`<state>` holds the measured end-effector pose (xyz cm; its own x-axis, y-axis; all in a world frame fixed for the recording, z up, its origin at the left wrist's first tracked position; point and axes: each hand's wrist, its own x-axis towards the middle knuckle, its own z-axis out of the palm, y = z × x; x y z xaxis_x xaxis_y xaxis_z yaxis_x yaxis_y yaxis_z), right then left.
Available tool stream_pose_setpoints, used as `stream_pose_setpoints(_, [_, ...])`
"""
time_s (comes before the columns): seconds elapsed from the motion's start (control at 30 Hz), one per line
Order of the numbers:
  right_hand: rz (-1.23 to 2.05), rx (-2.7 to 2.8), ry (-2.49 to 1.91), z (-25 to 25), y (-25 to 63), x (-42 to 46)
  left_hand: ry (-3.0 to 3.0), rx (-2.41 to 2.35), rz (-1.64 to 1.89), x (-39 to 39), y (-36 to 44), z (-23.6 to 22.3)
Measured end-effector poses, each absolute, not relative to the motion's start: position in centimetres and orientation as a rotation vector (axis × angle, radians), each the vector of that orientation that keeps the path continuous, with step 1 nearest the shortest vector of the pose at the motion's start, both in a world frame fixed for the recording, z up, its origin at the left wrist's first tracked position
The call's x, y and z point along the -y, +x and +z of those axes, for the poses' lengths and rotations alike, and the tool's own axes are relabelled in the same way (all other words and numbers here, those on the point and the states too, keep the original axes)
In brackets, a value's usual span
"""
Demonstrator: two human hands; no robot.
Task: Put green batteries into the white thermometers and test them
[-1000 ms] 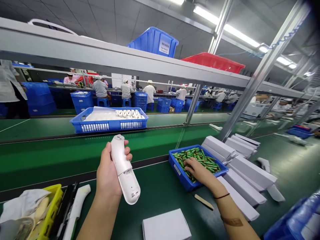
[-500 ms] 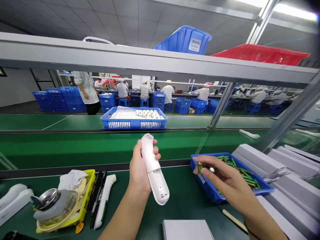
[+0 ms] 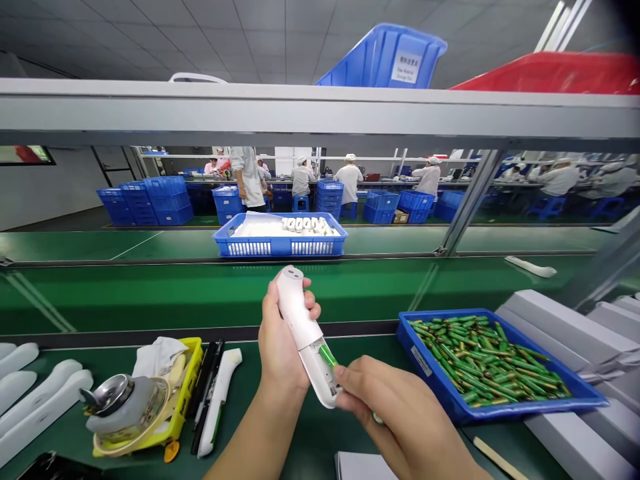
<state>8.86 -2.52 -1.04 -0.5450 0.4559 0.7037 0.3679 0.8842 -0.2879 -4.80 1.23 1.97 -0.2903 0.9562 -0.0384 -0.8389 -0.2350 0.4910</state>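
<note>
My left hand point(image 3: 277, 350) is wrapped round a white handheld device point(image 3: 294, 303), tilted with its open battery compartment towards me. Between the thumb and fingers of my right hand point(image 3: 400, 410) is a green battery point(image 3: 327, 355), its far end in the compartment. A small silvery round end point(image 3: 377, 419) shows under my right fingers, probably a second battery; most of it is hidden. To the right, a blue tray point(image 3: 435, 393) holds many loose green batteries point(image 3: 490, 357).
A yellow basket point(image 3: 187, 380) with a metal-topped bottle point(image 3: 117, 407) stands left, beside dark pens point(image 3: 206, 387) and a white device point(image 3: 220, 393). White boxes point(image 3: 575, 327) lie right. A blue crate point(image 3: 280, 248) stands beyond the green belt point(image 3: 150, 300); a shelf point(image 3: 250, 110) crosses above.
My right hand has moved left from the battery tray to the device, bringing a green battery into its compartment. My left hand keeps its hold. The camera view has shifted to the right.
</note>
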Motion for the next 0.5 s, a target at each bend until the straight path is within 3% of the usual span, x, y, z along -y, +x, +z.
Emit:
stream_pose_setpoints(0.27, [1.19,1.972,-0.97,-1.1,9.1,1.6,0.63,-0.312,1.794,-1.2,-4.0,1.6])
stream_pose_setpoints(0.5, [1.109,1.943,-0.949,-0.6,10.1,1.3,0.496,-0.423,1.92,-1.5,-4.0,1.6])
